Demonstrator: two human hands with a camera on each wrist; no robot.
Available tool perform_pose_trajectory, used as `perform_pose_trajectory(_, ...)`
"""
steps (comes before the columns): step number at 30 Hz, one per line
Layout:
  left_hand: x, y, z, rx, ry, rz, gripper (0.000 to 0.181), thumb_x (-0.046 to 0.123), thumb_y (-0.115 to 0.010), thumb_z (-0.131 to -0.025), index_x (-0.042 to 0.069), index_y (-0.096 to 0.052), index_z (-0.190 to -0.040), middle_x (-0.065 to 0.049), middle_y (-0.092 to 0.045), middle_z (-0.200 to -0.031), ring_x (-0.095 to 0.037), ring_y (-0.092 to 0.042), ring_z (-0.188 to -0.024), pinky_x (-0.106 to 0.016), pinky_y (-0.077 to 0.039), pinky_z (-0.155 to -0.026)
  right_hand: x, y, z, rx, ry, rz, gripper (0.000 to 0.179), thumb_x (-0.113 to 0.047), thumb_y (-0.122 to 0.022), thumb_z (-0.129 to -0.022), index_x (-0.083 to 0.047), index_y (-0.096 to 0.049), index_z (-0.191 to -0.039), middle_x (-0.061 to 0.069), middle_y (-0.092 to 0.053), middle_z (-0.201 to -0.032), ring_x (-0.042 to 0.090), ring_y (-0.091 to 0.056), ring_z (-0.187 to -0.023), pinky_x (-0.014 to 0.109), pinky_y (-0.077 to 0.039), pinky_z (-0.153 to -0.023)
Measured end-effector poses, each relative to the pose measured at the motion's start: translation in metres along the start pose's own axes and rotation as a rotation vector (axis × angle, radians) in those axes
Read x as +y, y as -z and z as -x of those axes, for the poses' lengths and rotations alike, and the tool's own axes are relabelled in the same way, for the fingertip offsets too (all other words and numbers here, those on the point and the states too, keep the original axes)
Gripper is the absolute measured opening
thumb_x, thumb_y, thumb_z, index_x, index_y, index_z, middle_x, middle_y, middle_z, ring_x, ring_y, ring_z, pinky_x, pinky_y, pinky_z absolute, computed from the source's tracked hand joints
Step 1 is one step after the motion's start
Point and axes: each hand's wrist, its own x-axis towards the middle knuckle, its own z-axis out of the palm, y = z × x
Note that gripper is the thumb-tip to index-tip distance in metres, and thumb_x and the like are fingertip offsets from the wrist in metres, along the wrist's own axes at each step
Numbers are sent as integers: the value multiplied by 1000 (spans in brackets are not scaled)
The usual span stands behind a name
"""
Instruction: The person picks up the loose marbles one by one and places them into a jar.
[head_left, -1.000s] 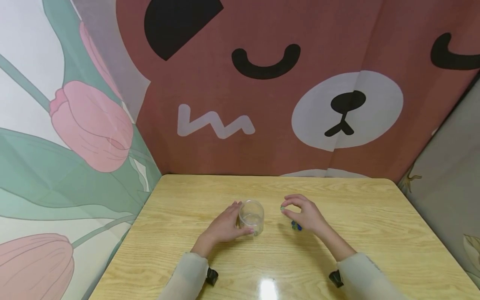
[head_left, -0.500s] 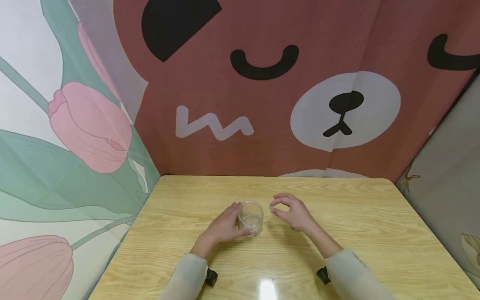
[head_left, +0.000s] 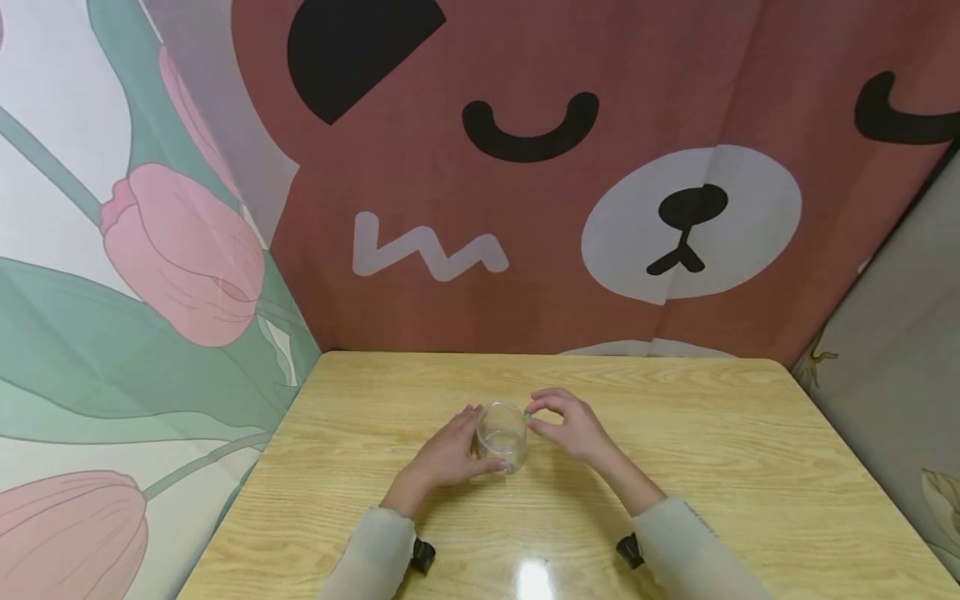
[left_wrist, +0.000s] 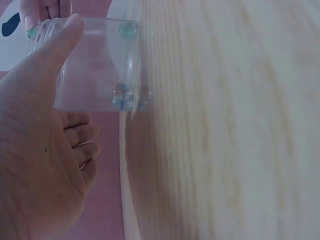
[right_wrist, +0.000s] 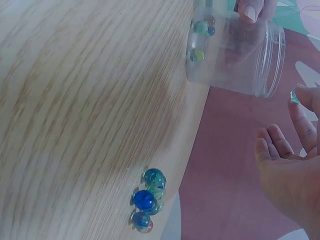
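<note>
A clear plastic jar (head_left: 501, 433) without a lid stands upright on the table. My left hand (head_left: 444, 454) holds it from the left, thumb on the near side and fingers round the far side. Several glass marbles (right_wrist: 198, 55) lie on its bottom. Between thumb and index finger my right hand (head_left: 572, 427) pinches a small green marble (right_wrist: 294, 95), right at the jar's rim on the right. The other fingers of that hand are loosely bent. In the right wrist view, a cluster of blue and green marbles (right_wrist: 144, 200) sits on the table; the right arm hides it in the head view.
The wood-grain table (head_left: 360, 400) ends at a hanging cloth (head_left: 420, 317) with a bear print. Another cloth with tulips (head_left: 183, 250) hangs at the left, and a grey cloth (head_left: 900, 333) at the right.
My right hand has moved left with the pinched marble, from above the marble cluster to the jar's rim. The left hand and jar stay in place.
</note>
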Motion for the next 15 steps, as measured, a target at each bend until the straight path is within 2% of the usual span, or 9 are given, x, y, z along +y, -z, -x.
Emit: perform_pose_trajectory(15, 1, 1, 0, -9, 10, -10, 106, 74, -64, -84, 13, -26, -162, -9, -29, -165, -29, -22, -154, -55, -29, -119, -4, -14, -5, -65, -13, -31, 12, -25, -74, -94, -17, -75, -104, 12, -60, -137, 40, -55, -128, 55, -46, -108)
